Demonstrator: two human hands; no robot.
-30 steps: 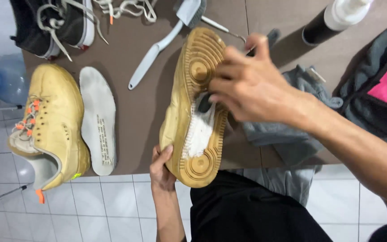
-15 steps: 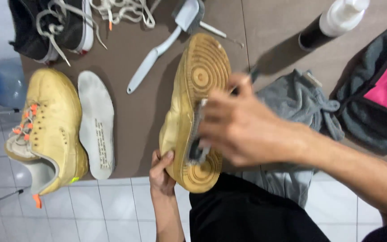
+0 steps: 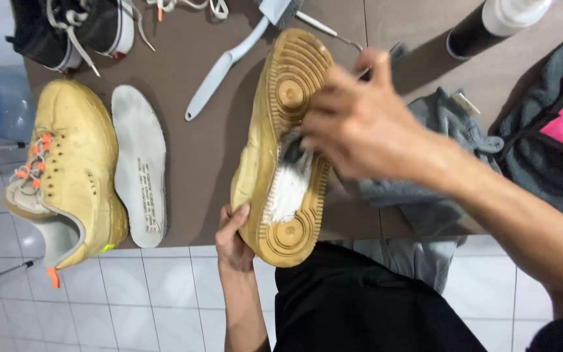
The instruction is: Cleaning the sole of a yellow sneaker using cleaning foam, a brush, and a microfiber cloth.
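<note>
A tan sneaker (image 3: 286, 98) lies sole up over the edge of a brown table (image 3: 210, 143), with white foam across the middle of its sole. My left hand (image 3: 232, 238) grips the shoe's heel end from below. My right hand (image 3: 366, 124) is closed on a dark brush (image 3: 292, 148), whose bristles press on the foamy sole. Most of the brush is hidden under my fingers.
The matching tan sneaker (image 3: 66, 166) lies upright at left beside a white insole (image 3: 139, 163). A grey long-handled brush (image 3: 226, 62), a dark sneaker (image 3: 73, 29) and a bottle (image 3: 496, 19) sit at the back. Grey cloths (image 3: 425, 182) and a dark bag (image 3: 555, 143) lie right.
My right hand moved with the brush down the sole towards the heel, then back up to the middle. White foam shows again on the sole. The left hand kept its grip.
</note>
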